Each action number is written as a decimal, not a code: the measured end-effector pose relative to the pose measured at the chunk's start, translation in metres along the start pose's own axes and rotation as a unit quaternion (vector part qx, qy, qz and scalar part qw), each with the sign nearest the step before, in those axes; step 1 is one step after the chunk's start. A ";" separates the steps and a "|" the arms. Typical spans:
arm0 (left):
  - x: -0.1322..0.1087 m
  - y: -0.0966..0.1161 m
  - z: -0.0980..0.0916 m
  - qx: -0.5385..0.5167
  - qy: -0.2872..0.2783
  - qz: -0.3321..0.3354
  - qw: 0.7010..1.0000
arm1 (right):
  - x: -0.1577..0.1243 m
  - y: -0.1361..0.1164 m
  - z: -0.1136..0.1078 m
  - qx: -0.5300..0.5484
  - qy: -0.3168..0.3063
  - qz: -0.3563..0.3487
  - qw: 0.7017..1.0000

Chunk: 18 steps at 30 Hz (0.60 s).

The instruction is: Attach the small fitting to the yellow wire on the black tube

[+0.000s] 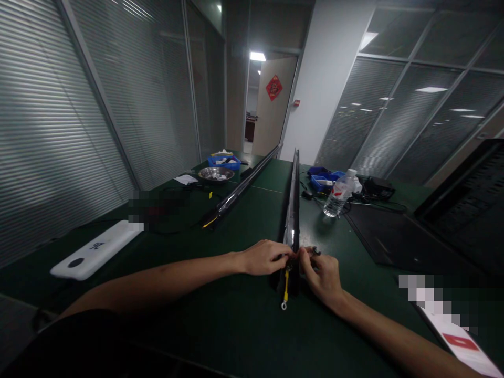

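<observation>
The long glossy black rail (293,199) lies on the green tabletop (236,325) — the left hand (262,257) pinches its near end, and the right hand (323,274) clenches a small dark part (316,252) beside it. A yellow ring-tipped wire (285,289) trails from that end.

A dark green tabletop (244,325) carries a long glossy black rail (248,184) lying slantwise across its left half, with a yellow wire (210,222) at the near end. Nearer on the left lies a flat white oblong plastic cover (96,249). Far back stand a round metal bowl (216,174) and a blue plastic tray (224,161). On the right, a clear plastic water bottle (338,195) stands near blue plastic bins (321,178), beside a flat black panel (394,236).
</observation>
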State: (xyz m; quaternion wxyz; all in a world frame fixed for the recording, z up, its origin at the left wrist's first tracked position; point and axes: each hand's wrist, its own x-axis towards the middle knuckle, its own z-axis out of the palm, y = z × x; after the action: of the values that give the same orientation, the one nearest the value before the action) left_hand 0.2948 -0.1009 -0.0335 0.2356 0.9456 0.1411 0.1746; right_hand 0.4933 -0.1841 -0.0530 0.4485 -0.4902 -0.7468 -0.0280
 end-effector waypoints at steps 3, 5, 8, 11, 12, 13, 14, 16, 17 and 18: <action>0.000 0.001 -0.001 0.003 -0.002 0.007 1.000 | -0.001 0.000 0.000 0.000 0.001 0.005 1.000; 0.000 0.001 -0.001 0.001 -0.005 0.015 1.000 | -0.001 -0.001 0.000 0.002 0.003 0.008 1.000; 0.001 0.000 -0.001 -0.001 -0.004 0.023 1.000 | -0.001 -0.002 -0.001 0.003 0.003 0.014 1.000; 0.001 0.000 -0.001 0.000 -0.003 0.019 1.000 | -0.002 -0.004 -0.002 0.006 -0.003 0.015 1.000; 0.001 0.000 0.000 0.000 -0.003 0.018 1.000 | -0.002 -0.005 -0.002 0.008 -0.005 0.016 1.000; 0.001 -0.001 0.000 -0.001 -0.004 0.017 1.000 | -0.002 -0.006 -0.002 0.009 -0.004 0.017 1.000; 0.001 -0.001 0.000 -0.001 -0.004 0.017 1.000 | -0.002 -0.007 -0.002 0.011 -0.002 0.020 1.000; 0.001 -0.001 0.000 0.000 -0.001 0.018 1.000 | -0.003 -0.008 -0.002 0.011 0.001 0.027 1.000; 0.001 -0.001 0.000 0.002 0.000 0.020 1.000 | -0.003 -0.009 -0.001 0.010 0.002 0.029 1.000; 0.001 -0.001 0.000 0.003 0.000 0.021 1.000 | -0.003 -0.009 -0.001 0.007 0.006 0.030 0.999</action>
State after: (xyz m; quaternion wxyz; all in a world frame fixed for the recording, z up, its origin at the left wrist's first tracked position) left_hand 0.2952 -0.1000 -0.0337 0.2290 0.9491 0.1215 0.1787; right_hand 0.4873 -0.1917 -0.0510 0.4570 -0.5092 -0.7292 -0.0117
